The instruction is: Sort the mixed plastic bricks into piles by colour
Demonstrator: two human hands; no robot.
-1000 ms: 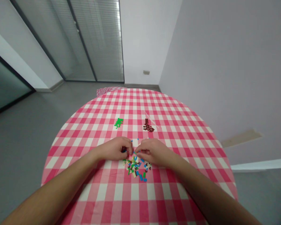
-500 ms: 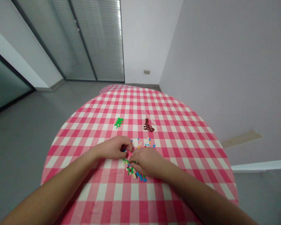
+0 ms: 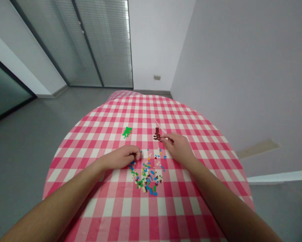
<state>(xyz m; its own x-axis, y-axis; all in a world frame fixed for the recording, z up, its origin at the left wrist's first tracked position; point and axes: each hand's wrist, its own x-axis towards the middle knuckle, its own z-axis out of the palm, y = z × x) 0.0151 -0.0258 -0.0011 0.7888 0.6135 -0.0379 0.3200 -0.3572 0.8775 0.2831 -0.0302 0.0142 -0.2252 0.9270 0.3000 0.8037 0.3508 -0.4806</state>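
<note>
A scatter of small mixed-colour bricks [image 3: 148, 176] lies on the round table with its pink-and-white checked cloth [image 3: 146, 208]. My left hand [image 3: 124, 156] rests curled at the scatter's upper left edge, fingers closed on something I cannot make out. My right hand [image 3: 177, 146] reaches out to a small heap of dark brown bricks [image 3: 157, 135], fingertips pinched together at its right edge. A separate small heap of green bricks [image 3: 127, 131] lies farther left, untouched.
A thin clear strip [image 3: 160, 126] lies just beyond the brown heap. Grey floor surrounds the table, with glass doors and blinds at the back left and a plain wall to the right.
My right hand has left the mixed scatter and moved up and right to the brown heap. My left hand has stayed nearly still. More of the scatter is uncovered.
</note>
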